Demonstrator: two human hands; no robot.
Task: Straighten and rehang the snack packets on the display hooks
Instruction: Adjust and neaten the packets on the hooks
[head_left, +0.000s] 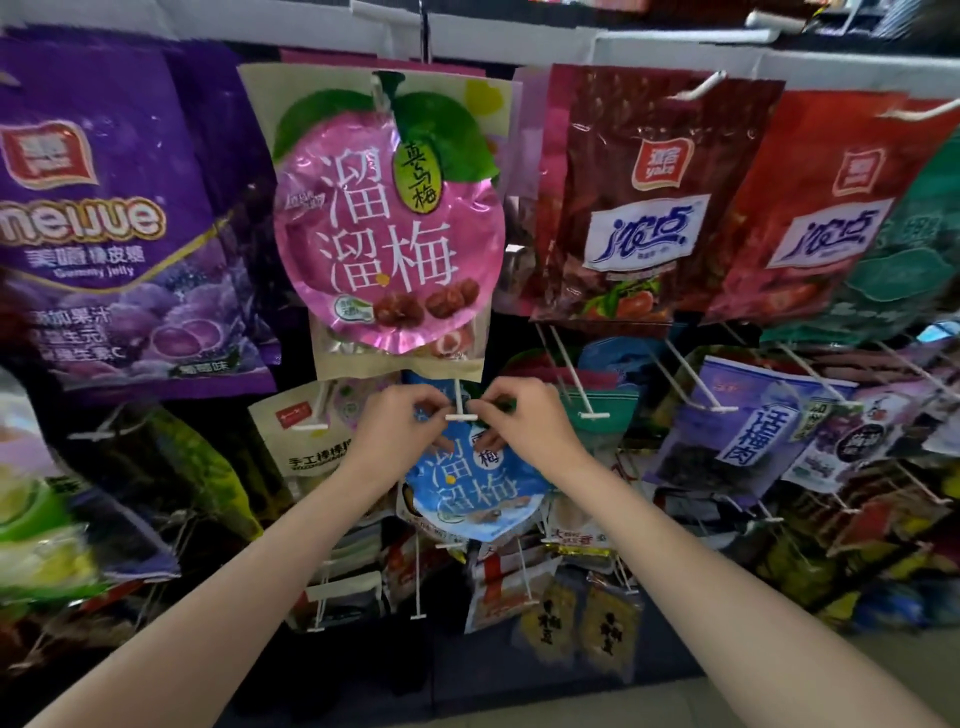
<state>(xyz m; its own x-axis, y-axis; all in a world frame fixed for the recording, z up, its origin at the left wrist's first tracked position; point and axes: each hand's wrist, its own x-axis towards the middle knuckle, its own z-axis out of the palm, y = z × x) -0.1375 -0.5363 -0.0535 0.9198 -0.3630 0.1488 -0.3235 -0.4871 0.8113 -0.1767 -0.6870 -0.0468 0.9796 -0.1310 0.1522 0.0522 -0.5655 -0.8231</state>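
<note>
A blue plum snack packet (470, 486) hangs at the middle of the rack, its top at the tip of a white display hook (460, 410). My left hand (397, 428) pinches the packet's top left edge beside the hook's end bar. My right hand (519, 423) pinches the top right edge on the other side. Both thumbs and forefingers meet close to the hook tip. Above hangs a pink plum packet (387, 234) on its own hook.
A purple gummy packet (111, 218) hangs at the upper left, dark red packets (644, 197) at the upper right. More white hooks (592, 413) jut out to the right. Crowded lower rows carry small packets (605, 629), and a purple-white packet (748, 421) hangs at the right.
</note>
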